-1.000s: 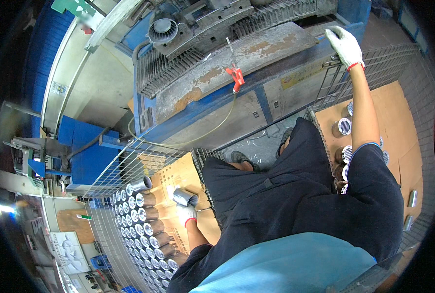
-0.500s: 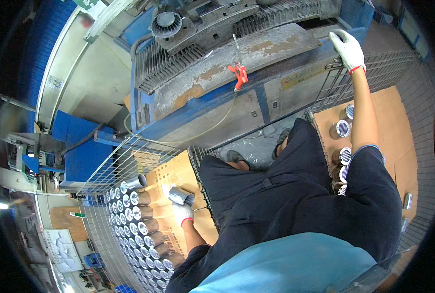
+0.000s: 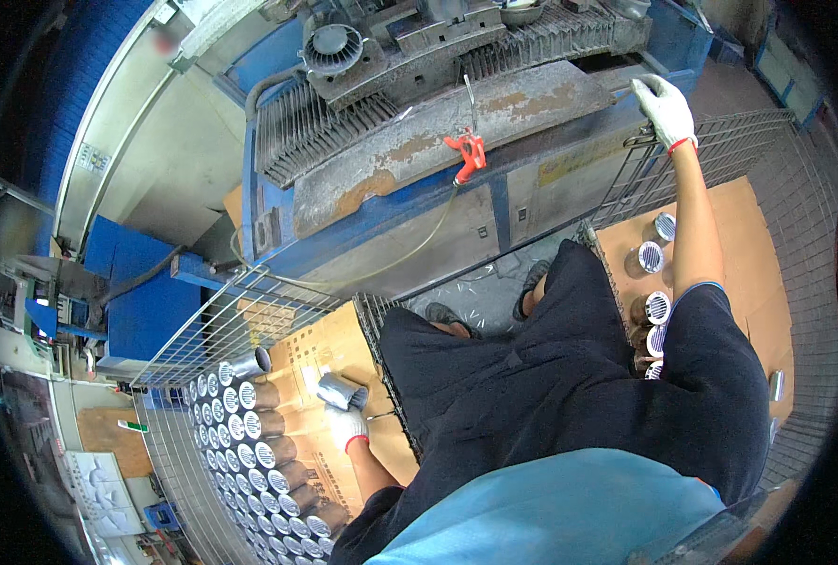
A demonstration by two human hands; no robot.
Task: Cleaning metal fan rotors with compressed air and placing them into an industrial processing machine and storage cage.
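I'm seeing slotted cylinders (image 3: 265,455) crowding the left wire basket (image 3: 202,323); beside them, my left hand (image 3: 347,426) is clamping its fingers on a metal cylinder (image 3: 342,391) over cardboard (image 3: 330,344). My right hand (image 3: 666,113) is reaching beside the right wire basket (image 3: 720,155), its finger closure escaping me.

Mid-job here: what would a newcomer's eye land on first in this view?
Probably the bright red air gun at the machine's front, top centre. Next, the rows of shiny metal tubes in the wire cage at lower left, beside the left hand holding another tube.
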